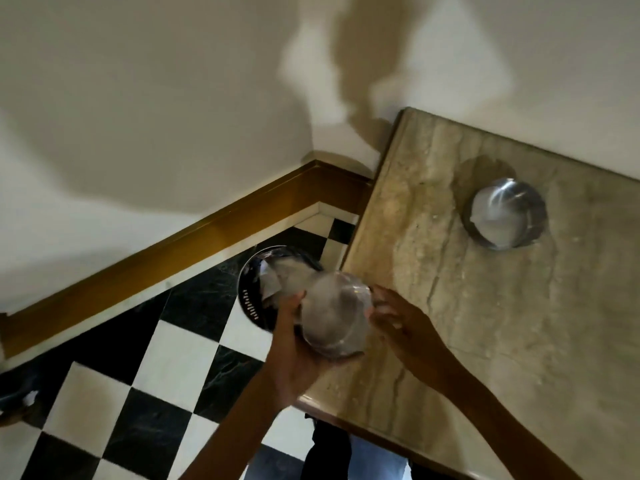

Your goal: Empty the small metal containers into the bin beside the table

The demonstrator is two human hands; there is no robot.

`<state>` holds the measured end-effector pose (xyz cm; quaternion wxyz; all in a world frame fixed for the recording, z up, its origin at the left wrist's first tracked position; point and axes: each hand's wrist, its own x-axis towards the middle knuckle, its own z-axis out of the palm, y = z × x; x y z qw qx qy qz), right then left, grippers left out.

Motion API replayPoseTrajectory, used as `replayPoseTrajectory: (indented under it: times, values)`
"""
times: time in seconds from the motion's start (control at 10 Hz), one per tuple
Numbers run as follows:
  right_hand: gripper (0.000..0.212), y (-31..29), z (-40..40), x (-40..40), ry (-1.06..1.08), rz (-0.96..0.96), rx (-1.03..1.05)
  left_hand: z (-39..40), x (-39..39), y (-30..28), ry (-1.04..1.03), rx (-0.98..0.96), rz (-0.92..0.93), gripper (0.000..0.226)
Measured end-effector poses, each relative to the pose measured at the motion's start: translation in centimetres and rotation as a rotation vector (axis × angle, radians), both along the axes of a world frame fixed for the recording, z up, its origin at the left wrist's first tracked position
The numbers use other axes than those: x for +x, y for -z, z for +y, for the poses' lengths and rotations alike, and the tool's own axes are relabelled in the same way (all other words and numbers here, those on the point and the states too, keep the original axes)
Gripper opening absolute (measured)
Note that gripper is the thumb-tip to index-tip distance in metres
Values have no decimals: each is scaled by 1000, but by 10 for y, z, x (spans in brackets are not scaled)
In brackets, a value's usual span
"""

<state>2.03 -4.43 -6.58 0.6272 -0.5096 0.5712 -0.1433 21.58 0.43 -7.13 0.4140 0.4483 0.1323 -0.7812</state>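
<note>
My left hand grips a small metal container from the left side, at the left edge of the marble table; the container is blurred with motion. My right hand is at the container's right side, fingers spread and touching it or nearly so. Below and beyond it, on the floor, stands the round dark bin with pale crumpled waste inside. A second small metal container rests on the table near the wall, some white material in it.
The table's corner meets a cream wall with a brown skirting board. Black and white checkered floor tiles lie to the left. A dark object with a white scrap sits at the far left edge.
</note>
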Motion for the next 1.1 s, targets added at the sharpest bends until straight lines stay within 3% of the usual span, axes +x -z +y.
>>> replayPoseTrajectory:
  times: [0.1, 0.2, 0.3, 0.6, 0.9, 1.1]
  values:
    - [26, -9, -2, -50, 90, 27, 52, -10, -52, -12, 142, 54, 17, 82]
    - [24, -17, -10, -114, 217, 53, 93, -34, -110, -20, 262, 59, -85, 56]
    - [29, -24, -16, -184, 262, 143, 52, -63, -178, -26, 323, 119, -145, 49]
    - [35, -14, -62, -312, 460, 359, -63, -117, -347, -36, 256, 51, -447, 32]
    - [35, -8, -99, -316, 519, 350, -65, -139, -379, -32, 27, 107, -512, 28]
    - [49, -16, -90, -322, 691, 285, 78, -136, -371, -33, 136, 92, -557, 27]
